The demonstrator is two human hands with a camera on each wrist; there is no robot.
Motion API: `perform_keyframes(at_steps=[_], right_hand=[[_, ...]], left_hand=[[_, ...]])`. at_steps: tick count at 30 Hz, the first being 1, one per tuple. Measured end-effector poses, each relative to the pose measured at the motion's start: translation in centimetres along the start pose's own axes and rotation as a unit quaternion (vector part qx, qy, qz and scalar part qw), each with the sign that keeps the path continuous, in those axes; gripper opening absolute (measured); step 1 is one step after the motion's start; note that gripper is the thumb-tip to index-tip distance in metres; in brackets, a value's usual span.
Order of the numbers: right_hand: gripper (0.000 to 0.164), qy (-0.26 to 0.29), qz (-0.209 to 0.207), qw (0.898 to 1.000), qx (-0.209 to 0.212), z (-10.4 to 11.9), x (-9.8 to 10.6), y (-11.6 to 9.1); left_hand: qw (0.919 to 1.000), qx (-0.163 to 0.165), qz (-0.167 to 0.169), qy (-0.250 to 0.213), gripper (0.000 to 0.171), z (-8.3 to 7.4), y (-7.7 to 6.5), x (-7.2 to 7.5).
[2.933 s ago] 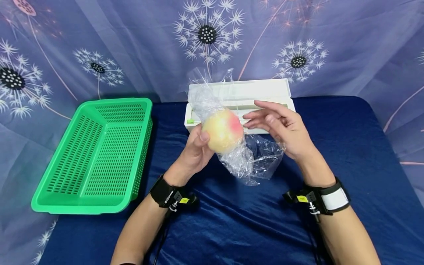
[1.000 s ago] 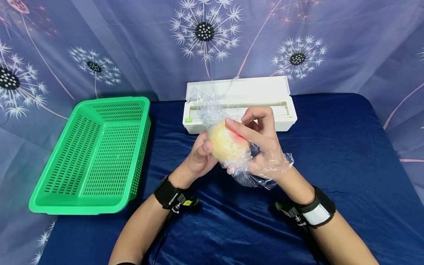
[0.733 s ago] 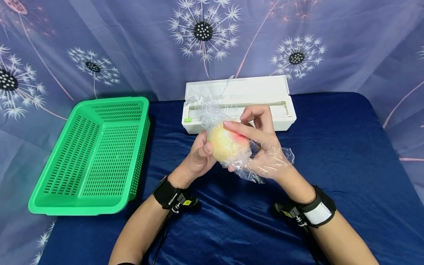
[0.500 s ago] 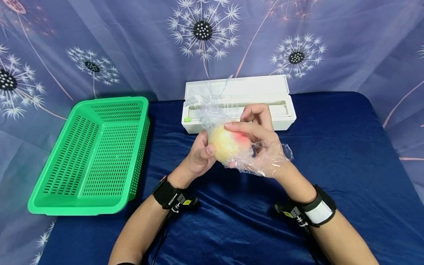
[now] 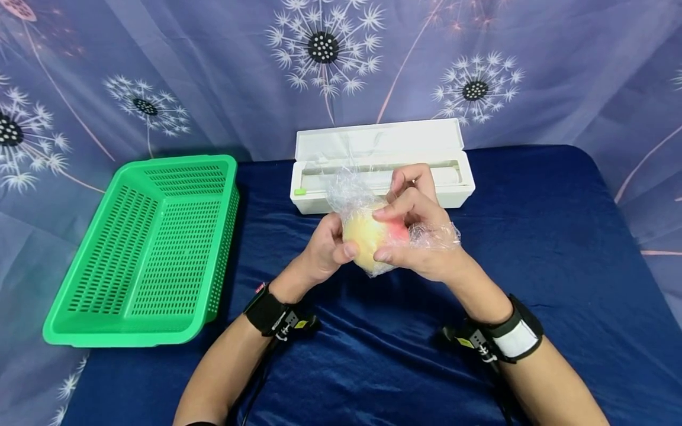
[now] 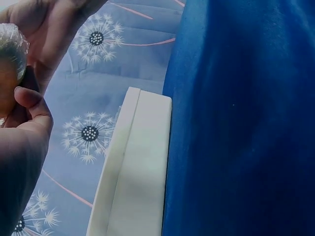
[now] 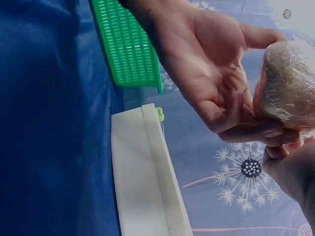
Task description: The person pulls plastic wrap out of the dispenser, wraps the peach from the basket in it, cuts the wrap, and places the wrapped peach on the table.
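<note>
A round yellow fruit with a red blush (image 5: 364, 236) hangs between my two hands above the table, wrapped in clear plastic film. My left hand (image 5: 319, 248) grips its left side, the thumb lying over the front. From the right, my right hand (image 5: 431, 236) pinches the fruit, with thumb and index fingertips on its front. Crumpled cling film (image 5: 348, 186) sticks up at the fruit's upper left, and another loose end lies over the right hand. In the right wrist view the wrapped fruit (image 7: 290, 86) shows creased, shiny film on its surface.
Behind the hands, a white cling film box (image 5: 378, 142) stands with its lid raised, a roll inside and a small green slider (image 5: 300, 191) at its left. A green slotted basket (image 5: 194, 337) stands at the left on the blue tablecloth (image 5: 373, 355). A dandelion-patterned curtain hangs behind.
The right hand came in from beside the fruit and now pinches it, its thumb moved onto the front. The loose film at the right has been gathered closer. The left hand keeps its grip.
</note>
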State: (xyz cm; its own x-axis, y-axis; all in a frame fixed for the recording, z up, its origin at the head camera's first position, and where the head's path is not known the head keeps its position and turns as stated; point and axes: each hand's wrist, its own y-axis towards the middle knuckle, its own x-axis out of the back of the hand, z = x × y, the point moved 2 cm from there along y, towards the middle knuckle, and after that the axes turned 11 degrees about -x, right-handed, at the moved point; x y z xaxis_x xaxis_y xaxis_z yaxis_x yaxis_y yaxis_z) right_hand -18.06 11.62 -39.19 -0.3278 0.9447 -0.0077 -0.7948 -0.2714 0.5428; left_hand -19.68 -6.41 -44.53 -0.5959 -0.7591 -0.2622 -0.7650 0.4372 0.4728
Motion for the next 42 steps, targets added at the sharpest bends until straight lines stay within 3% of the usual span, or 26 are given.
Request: perform_keyframes(at_steps=[8, 12, 16, 22, 32, 42], right_hand=[[0.066, 0.014, 0.026, 0.999, -0.016, -0.26, -0.03, 0.21], [0.086, 0.03, 0.045, 0.998, -0.02, -0.6, -0.11, 0.13], [0.105, 0.069, 0.053, 0.995, -0.046, -0.83, -0.05, -0.08], [0.115, 0.085, 0.059, 0.991, -0.08, -0.99, 0.12, -0.11], [0.134, 0.038, 0.07, 0.985, -0.152, -0.81, 0.4, -0.23], [0.141, -0.005, 0.066, 0.983, -0.17, -0.85, 0.69, -0.22]], left_hand=[[0.9998, 0.002, 0.014, 0.011, 0.095, 0.01, 0.02, 0.11], [0.9996, 0.004, 0.026, 0.008, 0.099, 0.19, -0.04, 0.15], [0.9988, 0.004, 0.046, 0.02, 0.115, 0.17, 0.03, 0.02], [0.9961, -0.003, 0.073, 0.051, 0.119, 0.14, 0.13, 0.07], [0.9924, 0.001, 0.095, 0.078, 0.114, 0.0, -0.12, 0.47], [0.9917, 0.013, 0.11, 0.066, 0.114, -0.11, -0.12, 0.35]])
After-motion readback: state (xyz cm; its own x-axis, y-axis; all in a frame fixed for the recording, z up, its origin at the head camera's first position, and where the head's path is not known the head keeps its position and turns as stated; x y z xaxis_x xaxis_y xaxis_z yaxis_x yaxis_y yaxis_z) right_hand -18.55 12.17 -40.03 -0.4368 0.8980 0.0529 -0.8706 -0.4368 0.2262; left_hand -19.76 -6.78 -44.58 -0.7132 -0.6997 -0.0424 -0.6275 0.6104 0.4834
